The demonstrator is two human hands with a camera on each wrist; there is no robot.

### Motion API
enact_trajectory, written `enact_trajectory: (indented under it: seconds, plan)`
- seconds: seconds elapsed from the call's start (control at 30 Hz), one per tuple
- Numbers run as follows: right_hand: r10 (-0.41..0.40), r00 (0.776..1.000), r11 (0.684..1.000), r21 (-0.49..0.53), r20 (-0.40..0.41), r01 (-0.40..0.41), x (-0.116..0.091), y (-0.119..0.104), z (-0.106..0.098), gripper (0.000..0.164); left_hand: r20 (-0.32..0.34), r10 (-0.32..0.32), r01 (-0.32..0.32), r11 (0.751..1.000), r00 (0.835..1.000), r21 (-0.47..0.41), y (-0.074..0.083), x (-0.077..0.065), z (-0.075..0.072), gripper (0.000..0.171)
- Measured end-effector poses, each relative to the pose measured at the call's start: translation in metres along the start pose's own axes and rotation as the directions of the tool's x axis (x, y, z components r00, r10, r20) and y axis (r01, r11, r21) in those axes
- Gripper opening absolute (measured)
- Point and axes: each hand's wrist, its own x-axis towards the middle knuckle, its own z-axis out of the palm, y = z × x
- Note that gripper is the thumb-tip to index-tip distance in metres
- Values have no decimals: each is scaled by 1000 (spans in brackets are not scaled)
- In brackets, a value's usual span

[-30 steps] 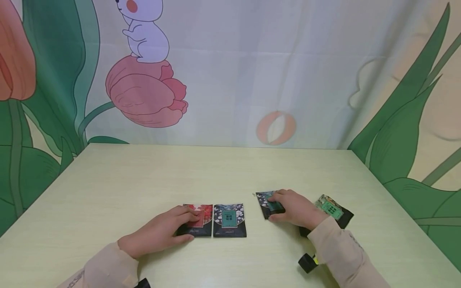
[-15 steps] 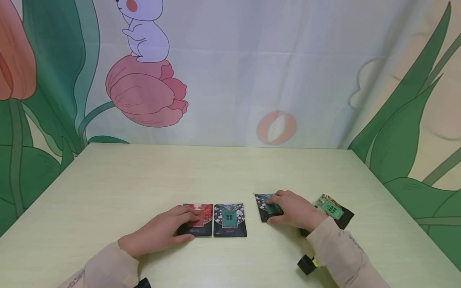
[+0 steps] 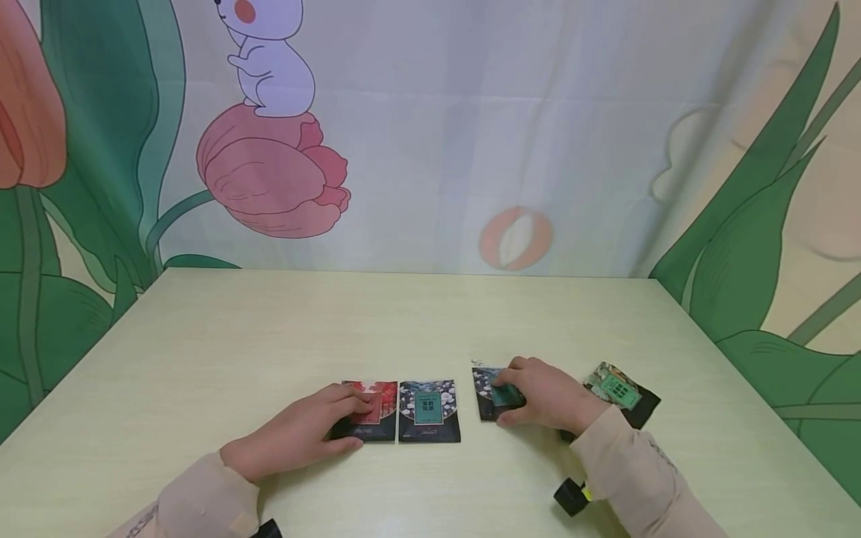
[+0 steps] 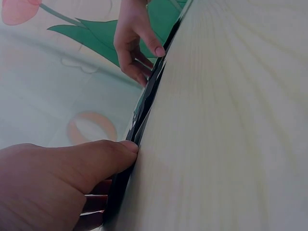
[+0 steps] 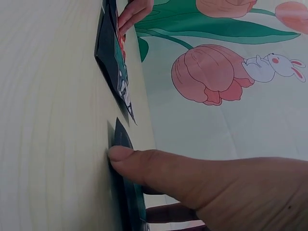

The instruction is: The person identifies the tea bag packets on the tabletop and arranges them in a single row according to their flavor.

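Note:
My left hand (image 3: pixel 306 430) rests on a flat sachet with a red floral top (image 3: pixel 383 396); its thumb (image 4: pixel 127 147) touches the near edge. Right beside that lies a second sachet (image 3: pixel 429 412), dark with white blossoms and a teal label, untouched. Farther right, my right hand (image 3: pixel 548 396) holds a similar blossom sachet (image 3: pixel 486 388) on the table, thumb (image 5: pixel 122 154) at its near edge and fingers over its top. A gap separates this sachet from the middle one. The right fingers cover part of its label.
Behind the right wrist lies a tilted dark sachet with a green label (image 3: pixel 620 390), partly hidden, with another dark packet edge (image 3: pixel 567 435) beside it. A black wrist device (image 3: pixel 572 497) hangs under the right sleeve. A printed curtain (image 3: pixel 430 149) stands behind the table (image 3: pixel 269 321).
My right hand has slid its sachet slightly left and toward me, and the sachet has turned straighter. The left hand and the two sachets near it have stayed put.

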Motion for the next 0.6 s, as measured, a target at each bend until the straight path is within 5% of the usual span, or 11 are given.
enact_trajectory:
  seconds: [0.6]
  plan:
    - [-55, 999, 998, -26, 1, 55, -1, -15, 2, 57, 2, 13, -13, 1000, 1000, 3, -1, 0, 0, 45]
